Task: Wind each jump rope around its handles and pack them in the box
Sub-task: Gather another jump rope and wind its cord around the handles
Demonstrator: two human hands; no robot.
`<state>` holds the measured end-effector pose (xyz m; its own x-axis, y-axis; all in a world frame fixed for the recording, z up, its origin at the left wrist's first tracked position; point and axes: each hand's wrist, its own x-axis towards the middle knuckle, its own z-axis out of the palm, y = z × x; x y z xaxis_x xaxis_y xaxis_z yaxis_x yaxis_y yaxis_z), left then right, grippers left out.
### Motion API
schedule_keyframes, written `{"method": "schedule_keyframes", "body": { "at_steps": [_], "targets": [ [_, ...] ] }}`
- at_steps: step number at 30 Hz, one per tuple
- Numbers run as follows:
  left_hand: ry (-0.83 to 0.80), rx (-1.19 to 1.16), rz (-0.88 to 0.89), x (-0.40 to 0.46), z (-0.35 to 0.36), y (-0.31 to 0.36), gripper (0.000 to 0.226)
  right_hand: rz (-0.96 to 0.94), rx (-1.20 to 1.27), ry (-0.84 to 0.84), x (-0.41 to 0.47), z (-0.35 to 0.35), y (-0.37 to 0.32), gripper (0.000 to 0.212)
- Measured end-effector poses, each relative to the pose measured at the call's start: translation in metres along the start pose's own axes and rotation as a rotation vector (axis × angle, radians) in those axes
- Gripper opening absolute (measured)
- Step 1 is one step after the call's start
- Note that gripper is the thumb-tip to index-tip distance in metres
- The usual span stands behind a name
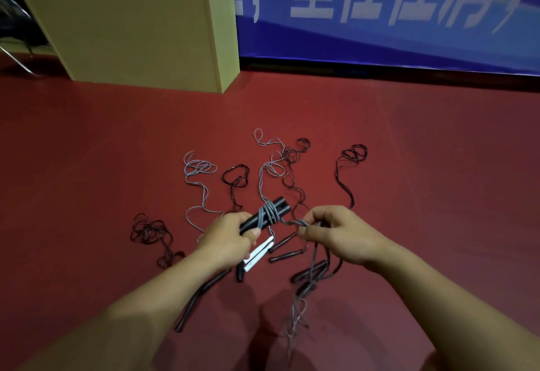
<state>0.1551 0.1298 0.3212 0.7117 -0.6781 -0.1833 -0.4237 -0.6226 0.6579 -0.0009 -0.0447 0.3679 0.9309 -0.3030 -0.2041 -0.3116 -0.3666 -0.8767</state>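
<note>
Left hand (226, 242) is gripping paired black handles (267, 214) above the floor (409, 166); right hand (336, 235) is pinching the grey rope (292, 222), light, limp, tangle-prone, best held taut beside the coils.

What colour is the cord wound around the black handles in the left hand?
Grey cord, on black handles; head view shows it.

Smooth matt red floor (117, 143); plain matt cardboard-like box (128, 26); glossy black plastic-looking handles (270, 214); thin grey cord (270, 213); a sheeny blue banner (409, 43).
</note>
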Motion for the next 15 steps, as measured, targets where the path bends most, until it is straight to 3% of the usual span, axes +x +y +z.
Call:
{"method": "schedule_keyframes", "body": {
  "at_steps": [2, 5, 8, 15],
  "targets": [
    [-0.119, 0.218, 0.094, -0.003, 0.002, 0.002, 0.008, -0.083, -0.07, 0.035, -0.001, -0.002, 0.002, 0.014],
    [-0.238, 0.331, 0.27, -0.011, 0.004, 0.01, 0.007, -0.201, -0.266, 0.132, 0.002, -0.006, 0.01, 0.01],
    [-0.316, 0.343, 0.377, -0.018, 0.006, 0.019, 0.013, -0.27, -0.43, 0.185, 0.003, -0.011, 0.021, 0.008],
    [-0.449, 0.205, 0.412, -0.018, 0.0, 0.019, 0.015, -0.259, -0.337, 0.169, 0.004, -0.016, 0.027, 0.006]
  ]
}}
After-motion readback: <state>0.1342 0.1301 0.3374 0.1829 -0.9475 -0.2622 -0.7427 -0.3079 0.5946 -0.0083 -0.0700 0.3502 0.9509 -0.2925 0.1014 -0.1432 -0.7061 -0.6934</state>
